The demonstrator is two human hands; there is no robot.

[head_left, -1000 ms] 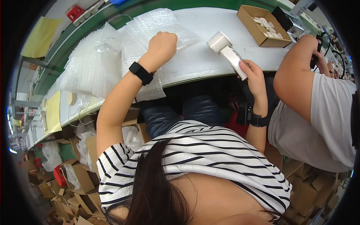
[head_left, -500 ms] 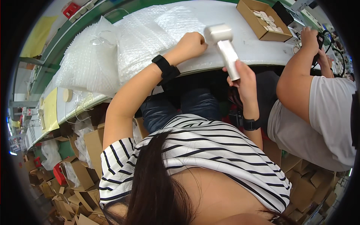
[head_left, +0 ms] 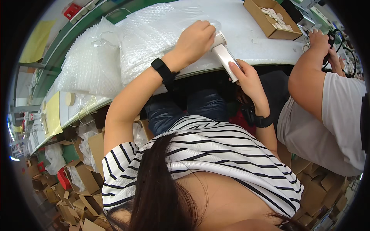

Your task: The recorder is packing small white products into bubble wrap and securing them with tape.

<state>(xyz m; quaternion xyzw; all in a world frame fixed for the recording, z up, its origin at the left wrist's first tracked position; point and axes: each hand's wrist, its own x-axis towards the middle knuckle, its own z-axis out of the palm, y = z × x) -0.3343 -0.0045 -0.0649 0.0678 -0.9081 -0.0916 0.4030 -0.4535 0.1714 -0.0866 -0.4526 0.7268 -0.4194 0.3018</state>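
A white handheld device (head_left: 225,58), with a rounded head and a straight, glossy handle, is held tilted at the table's front edge. Its handle's lower end is in my right hand (head_left: 246,79), thumb lying along it and fingers closed behind. At the other end, my left hand (head_left: 195,41) has its fingers curled over the device's head, partly hiding it. Left of that hand, flat bubble-wrap sheets (head_left: 148,42) lie on the white tabletop (head_left: 246,42).
A bubble-wrap stack (head_left: 90,61) stands far left. At the back right, a cardboard box (head_left: 269,32) holds several small white pieces. A co-worker's arm (head_left: 306,77) is close on my right, handling a black object. Opened cartons (head_left: 83,204) crowd the floor.
My left hand has moved up and right onto the device's head. My right hand has lowered the device slightly, and its head has turned.
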